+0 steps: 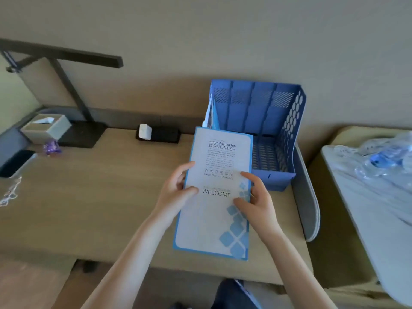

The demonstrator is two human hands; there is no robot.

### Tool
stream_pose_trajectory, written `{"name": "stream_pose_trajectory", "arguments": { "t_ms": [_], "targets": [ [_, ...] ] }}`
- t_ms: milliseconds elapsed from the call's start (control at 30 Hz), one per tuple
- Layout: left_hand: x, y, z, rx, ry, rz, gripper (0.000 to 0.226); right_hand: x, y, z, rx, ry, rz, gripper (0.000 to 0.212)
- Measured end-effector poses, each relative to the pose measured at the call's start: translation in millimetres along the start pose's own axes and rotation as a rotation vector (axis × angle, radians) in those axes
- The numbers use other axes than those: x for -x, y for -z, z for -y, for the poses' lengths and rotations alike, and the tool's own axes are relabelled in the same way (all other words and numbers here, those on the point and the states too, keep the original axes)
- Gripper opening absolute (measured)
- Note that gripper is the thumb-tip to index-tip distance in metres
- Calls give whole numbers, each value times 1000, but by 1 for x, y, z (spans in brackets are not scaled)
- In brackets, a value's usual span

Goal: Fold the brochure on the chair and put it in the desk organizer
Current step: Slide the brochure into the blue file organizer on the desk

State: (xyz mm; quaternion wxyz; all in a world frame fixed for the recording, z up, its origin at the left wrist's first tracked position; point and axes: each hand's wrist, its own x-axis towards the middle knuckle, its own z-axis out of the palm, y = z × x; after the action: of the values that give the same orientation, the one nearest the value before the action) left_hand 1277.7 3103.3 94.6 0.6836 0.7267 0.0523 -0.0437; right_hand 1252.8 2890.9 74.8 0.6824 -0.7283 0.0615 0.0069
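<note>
Brochure [217, 190], already closed, is pinched at mid-length on both long edges: left hand [176, 192] fingers [191, 190] on its left edge, right hand [256, 197] on its right. It hangs above the table [89, 197], long axis running near to far. Its far end overlaps the blue desk organizer [263, 121], whose slots look open just beyond; the right hand is nearer them.

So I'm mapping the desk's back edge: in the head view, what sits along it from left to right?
Tissue box → desk lamp base → white charger on a black socket panel → blue desk organizer.
</note>
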Motion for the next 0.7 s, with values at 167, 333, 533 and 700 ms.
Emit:
{"name": "stream_pose_trajectory", "arguments": {
  "t_ms": [167, 333, 533, 700],
  "targets": [
    [-33, -26, 9, 0, 13, 107, 62, -17, 20, -7, 30, -48, -96, 59],
    [-67, -45, -1, -18, -15, 141, 62, -61, 42, -5, 59, -50, -116, 62],
    [-125, -56, -43, -140, -157, 148, 66, -145, 69, 28, 108, 94, -44, 64],
    [-172, -73, -68, -212, -292, 34, 68, -227, 78, 58, 290, 275, -3, 67]
  ]
}}
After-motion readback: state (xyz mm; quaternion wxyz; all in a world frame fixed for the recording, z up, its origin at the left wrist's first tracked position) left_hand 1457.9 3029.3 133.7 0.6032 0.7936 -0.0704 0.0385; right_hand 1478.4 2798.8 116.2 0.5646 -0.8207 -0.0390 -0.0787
